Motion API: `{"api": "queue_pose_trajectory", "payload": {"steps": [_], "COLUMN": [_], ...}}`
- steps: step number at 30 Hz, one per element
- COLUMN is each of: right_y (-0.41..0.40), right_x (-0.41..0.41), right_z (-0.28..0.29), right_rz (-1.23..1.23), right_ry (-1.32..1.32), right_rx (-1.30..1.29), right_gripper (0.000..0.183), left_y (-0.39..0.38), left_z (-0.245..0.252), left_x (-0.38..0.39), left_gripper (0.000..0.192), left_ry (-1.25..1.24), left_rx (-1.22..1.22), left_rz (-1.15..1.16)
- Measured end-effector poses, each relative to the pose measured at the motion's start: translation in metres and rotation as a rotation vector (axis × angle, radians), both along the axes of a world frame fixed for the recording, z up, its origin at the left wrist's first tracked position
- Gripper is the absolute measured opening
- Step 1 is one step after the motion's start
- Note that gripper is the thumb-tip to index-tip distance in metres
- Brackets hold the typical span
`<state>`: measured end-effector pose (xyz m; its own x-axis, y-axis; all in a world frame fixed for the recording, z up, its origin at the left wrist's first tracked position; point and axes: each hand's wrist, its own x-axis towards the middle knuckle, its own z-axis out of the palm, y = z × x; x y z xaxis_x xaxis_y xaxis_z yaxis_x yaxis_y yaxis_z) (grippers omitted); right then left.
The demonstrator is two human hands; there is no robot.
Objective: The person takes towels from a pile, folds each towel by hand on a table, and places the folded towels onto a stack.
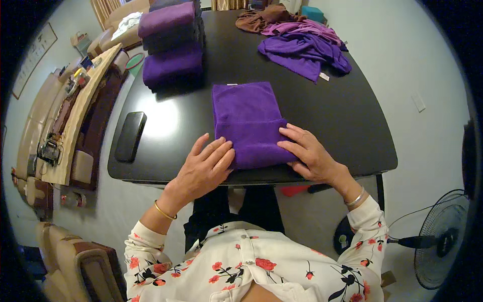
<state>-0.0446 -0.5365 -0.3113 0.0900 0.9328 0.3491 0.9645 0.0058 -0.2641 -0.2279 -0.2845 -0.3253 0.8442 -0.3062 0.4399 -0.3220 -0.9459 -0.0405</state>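
A purple towel [245,104] lies partly folded on the black table in front of me, its near part doubled back in a thick fold. At the left end of that fold is my left hand [205,164], fingertips on the cloth and the outermost finger lifted apart. My right hand [313,153] grips the fold's right end, with its fingers on top and the thumb low at the near edge. A small white tag [232,84] shows at the towel's far edge. The underside of the fold is hidden.
A tall stack of folded purple and dark towels [173,68] stands at the table's far left. Loose purple, pink and brown cloths [305,53] lie heaped at far right. A black case [130,136] rests near the left edge. A fan [441,239] stands at lower right.
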Motion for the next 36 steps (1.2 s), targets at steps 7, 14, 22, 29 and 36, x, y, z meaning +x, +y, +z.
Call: {"api": "queue_pose_trajectory", "payload": {"steps": [7,14,22,29,36], "right_y": [-0.006,0.043,0.054,0.079,0.079], "right_x": [-0.014,0.043,0.052,0.032,0.047], "right_z": [0.033,-0.002,0.008,-0.027,-0.008], "right_rz": [0.032,-0.378,-0.595,-0.279,-0.222], "right_ry": [0.184,0.827,0.476,-0.159,0.017], "right_rx": [0.153,0.350,0.159,0.036,-0.062], "right_gripper": [0.035,0.034,0.045,0.063,0.057], "left_y": [0.001,0.024,0.048,0.000,-0.001], "left_z": [0.037,0.035,0.015,0.003,0.010], "left_x": [-0.005,0.082,0.115,0.111,0.113], "left_gripper": [0.036,0.023,0.028,0.093,0.100], "left_ry": [0.031,0.110,-0.118,0.193,0.219], "left_rx": [-0.378,-1.061,-0.468,-0.106,-0.133], "left_rz": [-0.099,0.081,0.196,0.046,-0.009]}}
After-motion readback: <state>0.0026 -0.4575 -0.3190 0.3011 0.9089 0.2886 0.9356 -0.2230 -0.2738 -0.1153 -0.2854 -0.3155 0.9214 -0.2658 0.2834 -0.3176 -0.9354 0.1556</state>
